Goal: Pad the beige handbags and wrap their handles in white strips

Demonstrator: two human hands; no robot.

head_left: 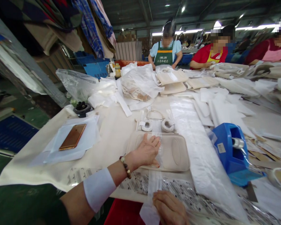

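Beige bag (176, 153) on a counter (111, 131).
The left hand (145, 151) lies spread; the right hand (170, 207) pinches a white strip (154, 182).

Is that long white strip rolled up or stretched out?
Stretched out: the white strip runs across the beige piece, under the left hand, and down to the right hand.

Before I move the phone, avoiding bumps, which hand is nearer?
Left: the left hand lies right of the phone; the right hand is farther right, lower in view.
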